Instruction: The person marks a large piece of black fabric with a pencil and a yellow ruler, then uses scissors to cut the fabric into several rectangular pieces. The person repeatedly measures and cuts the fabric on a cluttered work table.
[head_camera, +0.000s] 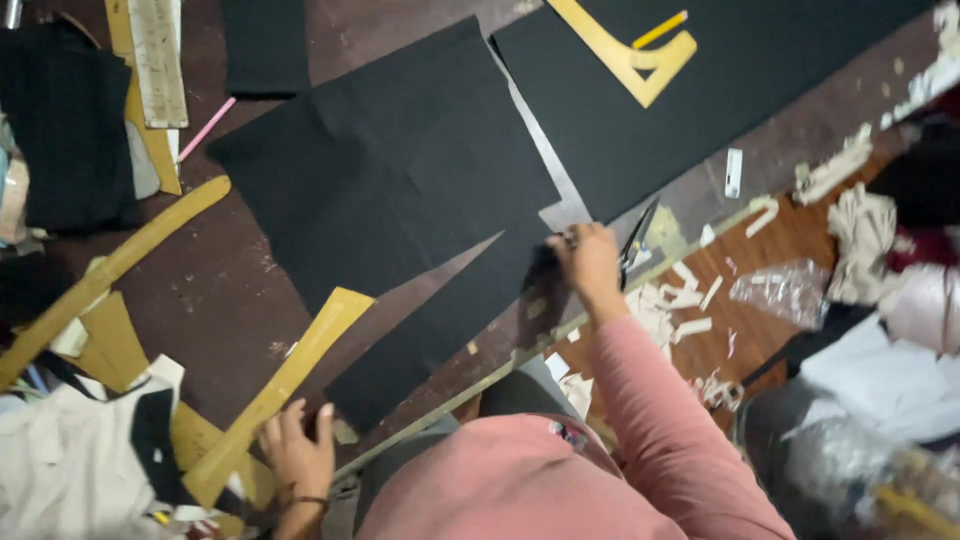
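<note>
My right hand (588, 262) grips black scissors (634, 240) at the near edge of the dark table, blades pointing up and away. It is right next to a cut edge of a black fabric piece (385, 180) spread across the table. My left hand (298, 450) rests on the lower end of a long yellow wooden ruler (290, 375) lying diagonally at the table's near edge. A narrow black fabric strip (440, 325) runs between the two hands.
A second black fabric sheet (740, 70) lies at the top right with a yellow curved ruler (628, 55) on it. Wooden curves, a pink pencil (207, 128) and cloth scraps crowd the left. Paper scraps and plastic bags (790, 290) litter the floor at right.
</note>
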